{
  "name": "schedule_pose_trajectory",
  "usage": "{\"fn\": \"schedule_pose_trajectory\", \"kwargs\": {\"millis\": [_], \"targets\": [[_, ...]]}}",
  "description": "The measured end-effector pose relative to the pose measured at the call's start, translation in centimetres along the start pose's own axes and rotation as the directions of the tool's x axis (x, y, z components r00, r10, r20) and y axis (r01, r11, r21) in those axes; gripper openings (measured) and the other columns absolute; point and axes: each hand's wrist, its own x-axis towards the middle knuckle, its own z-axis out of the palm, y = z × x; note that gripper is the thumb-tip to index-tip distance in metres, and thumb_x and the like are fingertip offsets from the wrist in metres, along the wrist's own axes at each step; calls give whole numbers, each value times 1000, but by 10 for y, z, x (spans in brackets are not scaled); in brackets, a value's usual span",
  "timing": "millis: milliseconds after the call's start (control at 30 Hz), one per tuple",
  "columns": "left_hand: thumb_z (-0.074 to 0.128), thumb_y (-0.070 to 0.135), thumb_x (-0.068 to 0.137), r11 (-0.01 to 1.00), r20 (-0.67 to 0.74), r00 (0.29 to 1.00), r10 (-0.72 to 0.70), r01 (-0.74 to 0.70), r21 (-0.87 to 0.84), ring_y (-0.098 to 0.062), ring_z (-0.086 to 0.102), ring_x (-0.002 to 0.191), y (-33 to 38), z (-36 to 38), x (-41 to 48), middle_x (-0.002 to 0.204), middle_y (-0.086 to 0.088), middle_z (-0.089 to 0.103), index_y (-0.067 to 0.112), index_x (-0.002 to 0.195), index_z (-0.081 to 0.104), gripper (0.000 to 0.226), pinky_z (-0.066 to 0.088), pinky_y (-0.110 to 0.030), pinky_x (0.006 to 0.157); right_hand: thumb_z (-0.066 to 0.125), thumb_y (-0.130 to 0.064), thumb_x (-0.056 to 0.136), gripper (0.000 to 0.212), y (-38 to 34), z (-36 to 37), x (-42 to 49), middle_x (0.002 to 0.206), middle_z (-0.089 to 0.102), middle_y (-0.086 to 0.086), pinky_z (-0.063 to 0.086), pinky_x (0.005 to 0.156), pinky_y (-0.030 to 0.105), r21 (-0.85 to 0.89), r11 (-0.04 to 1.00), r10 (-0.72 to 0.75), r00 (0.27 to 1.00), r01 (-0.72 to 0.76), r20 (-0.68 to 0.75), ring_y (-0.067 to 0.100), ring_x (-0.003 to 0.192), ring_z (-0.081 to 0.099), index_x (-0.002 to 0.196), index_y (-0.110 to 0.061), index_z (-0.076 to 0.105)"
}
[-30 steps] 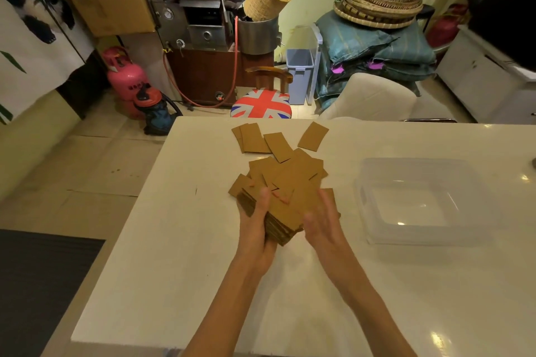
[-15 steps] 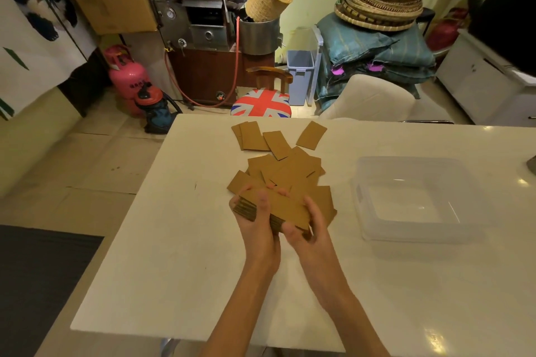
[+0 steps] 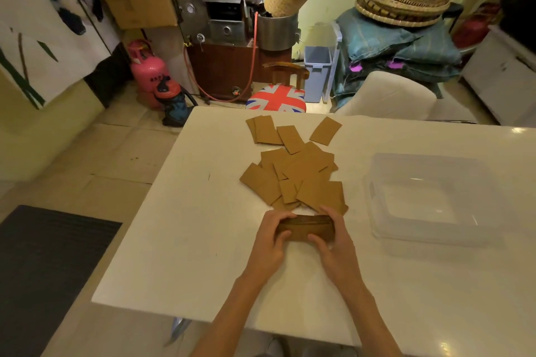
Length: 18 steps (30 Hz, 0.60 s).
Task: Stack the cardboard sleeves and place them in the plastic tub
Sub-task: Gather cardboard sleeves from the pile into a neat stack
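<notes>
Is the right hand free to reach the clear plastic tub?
Probably yes: only bare white table lies between the right hand and the clear plastic tub, though it grips the brown cardboard sleeve stack.

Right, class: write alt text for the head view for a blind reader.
The left hand and right hand grip a stack of cardboard sleeves at a white table; loose sleeves lie beyond, a clear plastic tub to the right.

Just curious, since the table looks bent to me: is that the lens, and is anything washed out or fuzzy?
Head view: the wide-angle lens bows the table edges and the walls; the light is warm and dim; small glare spots sit on the glossy top at far right and on the plastic tub; the held stack of sleeves looks dark and slightly soft.
</notes>
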Motion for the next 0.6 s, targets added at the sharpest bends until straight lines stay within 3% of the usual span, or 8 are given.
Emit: {"fn": "schedule_pose_trajectory", "kwargs": {"millis": [100,200,267,333,500,600], "targets": [[57,17,92,996,-76,997,-22,16,-87,-14,56,104,7,19,-8,109,-2,57,18,110,58,17,47,-27,92,71,-17,87,46,-2,16,-7,120,56,-10,50,88,18,202,969,157,986,-145,-49,2,108,57,123,-34,48],[53,41,96,972,-275,944,-182,130,-198,-12,59,89,24,39,-12,96,2,59,28,101,55,13,51,-28,78,62,-33,92,18,-17,34,-9,103,62,-6,49,79,13,318,934,259,920,-162,-294,7,96,60,107,-25,56],[53,32,100,956,-352,900,-257,184,-227,-6,61,89,28,43,-10,100,6,61,32,109,53,9,54,-23,74,59,-31,96,19,-18,40,-5,106,61,-9,48,76,9,358,917,312,874,-175,-372,5,99,60,112,-22,57],[50,23,102,949,-366,884,-292,219,-228,0,61,91,27,42,-6,106,7,62,28,121,51,19,53,-17,72,58,-28,97,23,-16,40,-2,111,59,-15,48,77,6,352,917,325,862,-187,-389,-2,104,57,119,-25,55],[44,35,99,982,-381,912,-149,181,50,-3,63,105,13,34,-14,112,16,70,26,116,68,30,53,-24,90,53,-17,99,15,-12,43,-7,107,62,-9,53,80,18,343,926,300,858,-157,-416,4,99,59,110,-26,58],[48,27,98,978,-406,894,-191,138,-156,-6,65,102,19,36,-18,107,6,72,14,110,71,29,53,-14,82,50,-17,100,17,-11,50,-10,107,59,-10,56,73,24,356,920,322,831,-163,-453,5,97,60,114,-26,54]]}}
